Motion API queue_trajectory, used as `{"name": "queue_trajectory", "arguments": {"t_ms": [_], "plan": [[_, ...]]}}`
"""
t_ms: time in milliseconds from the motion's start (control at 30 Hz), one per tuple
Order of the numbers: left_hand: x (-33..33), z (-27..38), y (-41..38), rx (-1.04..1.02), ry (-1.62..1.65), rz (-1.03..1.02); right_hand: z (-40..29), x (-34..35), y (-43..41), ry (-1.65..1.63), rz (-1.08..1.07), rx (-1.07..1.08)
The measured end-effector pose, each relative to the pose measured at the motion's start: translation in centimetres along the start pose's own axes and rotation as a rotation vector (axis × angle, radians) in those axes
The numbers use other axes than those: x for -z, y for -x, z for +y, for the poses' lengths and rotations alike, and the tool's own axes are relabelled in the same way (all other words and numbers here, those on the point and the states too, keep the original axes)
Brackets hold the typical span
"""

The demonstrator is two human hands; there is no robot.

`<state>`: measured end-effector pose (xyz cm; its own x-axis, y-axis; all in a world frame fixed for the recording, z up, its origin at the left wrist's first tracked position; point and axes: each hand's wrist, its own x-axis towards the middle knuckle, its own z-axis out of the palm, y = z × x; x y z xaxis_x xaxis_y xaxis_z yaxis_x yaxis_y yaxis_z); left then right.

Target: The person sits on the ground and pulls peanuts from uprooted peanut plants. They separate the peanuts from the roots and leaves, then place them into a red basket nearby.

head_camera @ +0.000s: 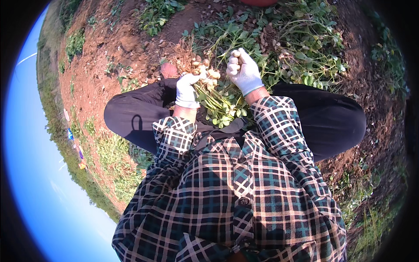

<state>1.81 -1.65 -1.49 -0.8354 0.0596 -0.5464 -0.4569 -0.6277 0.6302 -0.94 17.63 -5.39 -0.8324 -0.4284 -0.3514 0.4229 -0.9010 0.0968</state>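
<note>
My left hand (187,89), in a white knit glove, grips a bunch of peanut plants near the roots. Brown roots (184,59) and pale peanut pods (204,70) stick out above the fist, and the leafy green stems (216,100) hang down toward my lap. My right hand (244,70), gloved the same way, is curled to the right of the bunch with its knuckles up. A rounded, pod-like thing (236,53) shows at its fingertips, and the fingers hide whatever else lies in the palm.
Uprooted peanut plants (304,49) lie heaped beyond my right knee, with more pods (263,39) among them. The rim of a red container (259,2) shows at the top edge. Reddish soil (127,42) spreads to the left. My crossed legs (137,113) frame the work.
</note>
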Motion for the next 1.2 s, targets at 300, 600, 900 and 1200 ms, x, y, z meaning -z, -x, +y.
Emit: {"name": "queue_trajectory", "arguments": {"t_ms": [300,600,900,1200], "plan": [[1.7,0.6,-0.9,-0.001,-0.352,-0.147,-0.3,-2.0,0.8,0.638,-0.168,0.019],[1.7,0.2,-0.8,0.038,-0.392,-0.058,-0.2,-3.5,1.2,1.237,-0.223,-0.126],[-0.8,0.0,-0.5,0.007,-0.352,0.039,1.3,-2.2,1.0,1.117,-0.059,0.109],[0.1,-0.5,-0.6,-0.138,-0.676,-0.089,2.3,-4.4,1.6,1.385,-0.038,0.148]]}}
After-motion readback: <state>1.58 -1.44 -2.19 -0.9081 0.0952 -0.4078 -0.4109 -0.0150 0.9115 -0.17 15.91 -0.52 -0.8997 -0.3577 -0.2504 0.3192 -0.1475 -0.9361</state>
